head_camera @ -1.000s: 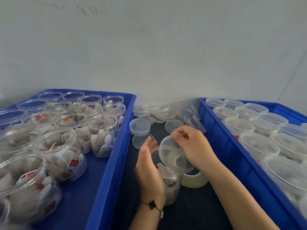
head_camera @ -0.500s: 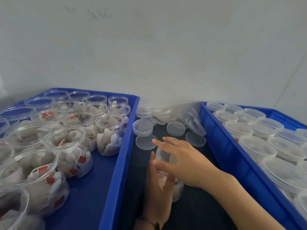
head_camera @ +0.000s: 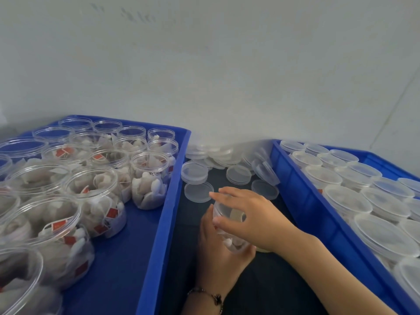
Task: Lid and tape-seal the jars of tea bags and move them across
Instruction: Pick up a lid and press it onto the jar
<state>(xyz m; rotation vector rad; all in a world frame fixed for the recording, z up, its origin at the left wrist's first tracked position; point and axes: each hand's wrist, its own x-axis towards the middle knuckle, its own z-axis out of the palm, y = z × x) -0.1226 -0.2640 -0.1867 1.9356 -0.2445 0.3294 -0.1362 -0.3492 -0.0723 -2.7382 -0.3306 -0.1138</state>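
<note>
Jar of tea bags (head_camera: pixel 229 233): stood on the dark surface between the two blue crates, in the head view.
Left hand (head_camera: pixel 218 253): curled round the jar's side — holding it steady.
Right hand (head_camera: pixel 247 214): fingers spread over the clear lid (head_camera: pixel 223 209), pressing it onto the mouth.
Handling: probably light, thin-walled, smooth — best gripped round the body, without squeezing.
Open jars (head_camera: pixel 150 178): waited in the left crate (head_camera: pixel 159 235).
Lidded jars (head_camera: pixel 347 198): filled the right crate (head_camera: pixel 302 201).

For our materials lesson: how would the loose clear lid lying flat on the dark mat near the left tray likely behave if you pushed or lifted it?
The loose lid looks thin and see-through, so probably very light. Lying flat on the dark mat, it would likely slide rather than roll. Its low rim may be fiddly to lift.
</note>
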